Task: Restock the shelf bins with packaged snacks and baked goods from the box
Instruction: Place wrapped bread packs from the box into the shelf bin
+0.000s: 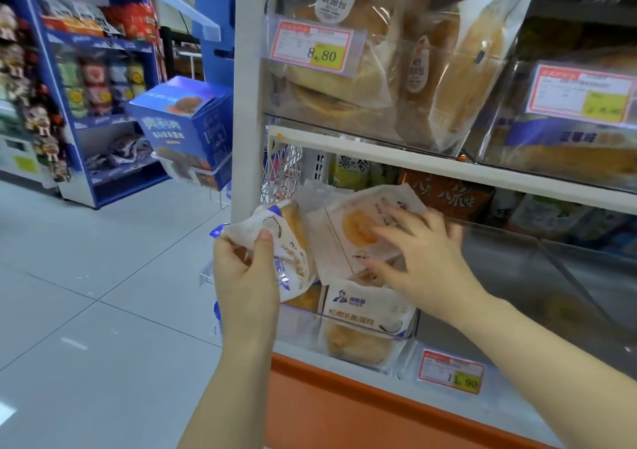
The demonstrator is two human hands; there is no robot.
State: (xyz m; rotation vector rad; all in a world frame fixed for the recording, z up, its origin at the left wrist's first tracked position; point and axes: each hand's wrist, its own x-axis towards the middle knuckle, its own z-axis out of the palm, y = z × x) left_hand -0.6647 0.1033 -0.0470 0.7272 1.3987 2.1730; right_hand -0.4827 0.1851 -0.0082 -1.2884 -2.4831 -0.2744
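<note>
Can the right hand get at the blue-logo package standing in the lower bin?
Probably not directly: the right hand rests on a flat package lying across the open top of the bin, covering the blue-logo package.

Bright, even store light, faint shadows. Motion blur smears the fingers point(389, 233) of the right hand point(425, 259); the bread packet point(291, 241) gripped by the left hand point(244, 276) looks sharper. Right of the fingers, the clear bin front point(551, 276) carries pale glare. Edges bow.

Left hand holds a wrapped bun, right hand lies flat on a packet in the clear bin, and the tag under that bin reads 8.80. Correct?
The price is wrong. The head view shows the tag under that bin reading 11.90; the 8.80 tag hangs on the bin above.
</note>
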